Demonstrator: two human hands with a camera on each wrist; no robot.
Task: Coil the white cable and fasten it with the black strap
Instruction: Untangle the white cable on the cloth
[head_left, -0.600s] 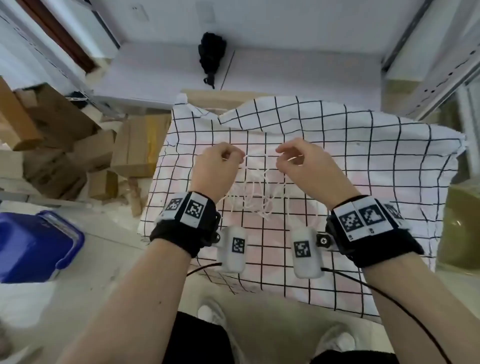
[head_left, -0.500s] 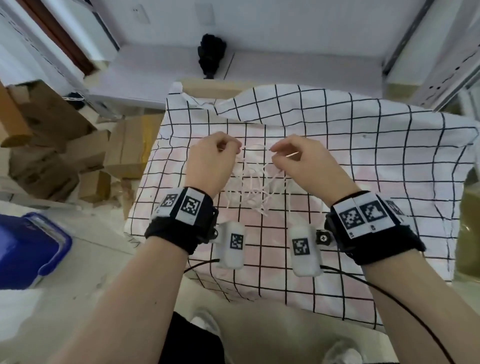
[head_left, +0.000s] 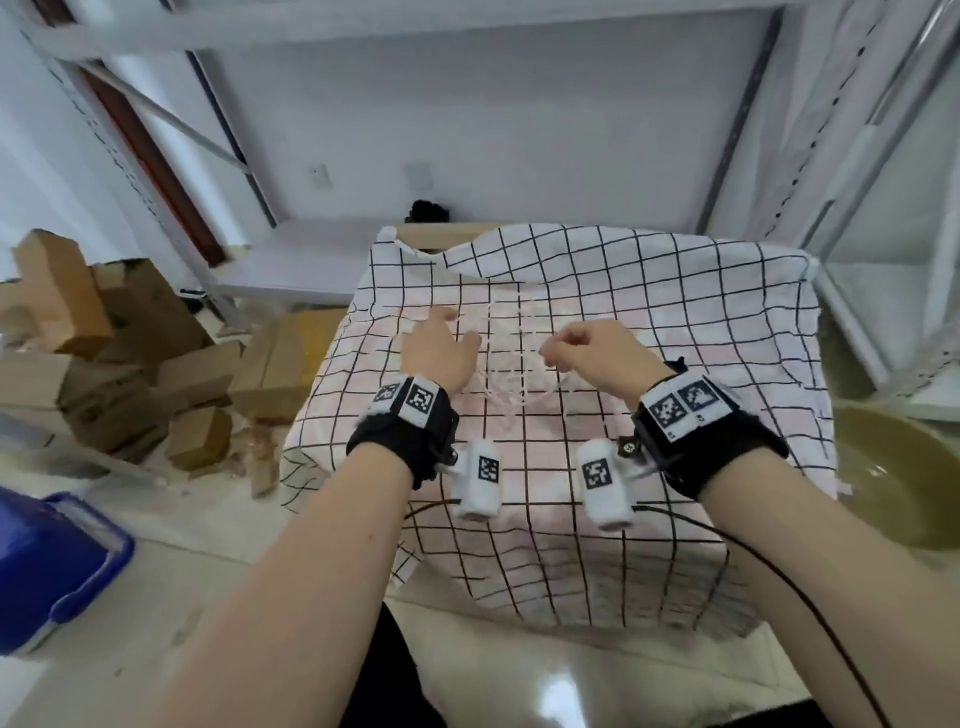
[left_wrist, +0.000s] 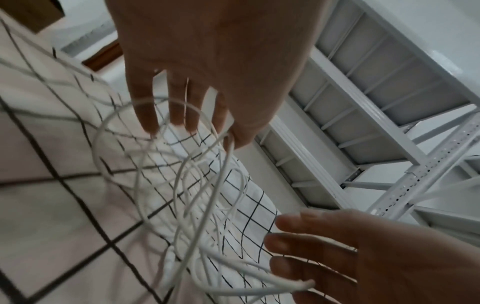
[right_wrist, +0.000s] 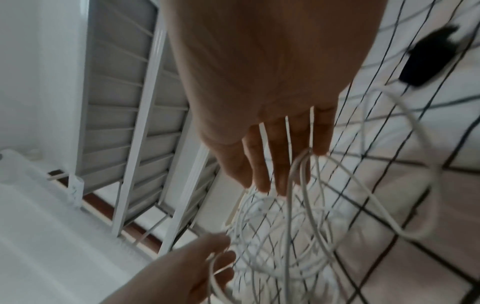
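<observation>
Hands are seen low over a checked cloth at the centre of the head view, with a loose tangle of white cable (head_left: 511, 374) between them. The right hand (head_left: 605, 358) is curled, and several strands are pinched at its fingertips (right_wrist: 302, 162); in the right-wrist view the loops are seen hanging from that pinch and fanning down toward the cloth. The left hand (head_left: 441, 348) is spread with its fingers relaxed; in the left-wrist view a loop of cable is seen passing around its fingertips (left_wrist: 179, 115), though whether any strand is actually gripped cannot be told.

Only loose, uneven rings are formed so far, spread apart rather than stacked, and part of the cable appears to lie on the checked cloth (head_left: 675, 312) covering the tabletop. The coil is judged unfinished: the loops are yet to be gathered into one tight bundle.

The black strap (right_wrist: 426, 59) is seen lying on the cloth at the upper right of the right-wrist view, well apart from the fingers and untouched. Fastening is therefore judged not yet begun.

Cardboard boxes (head_left: 104, 343) are stacked on the floor at the left of the head view, and a blue bin (head_left: 47, 561) is seen at the lower left.
</observation>
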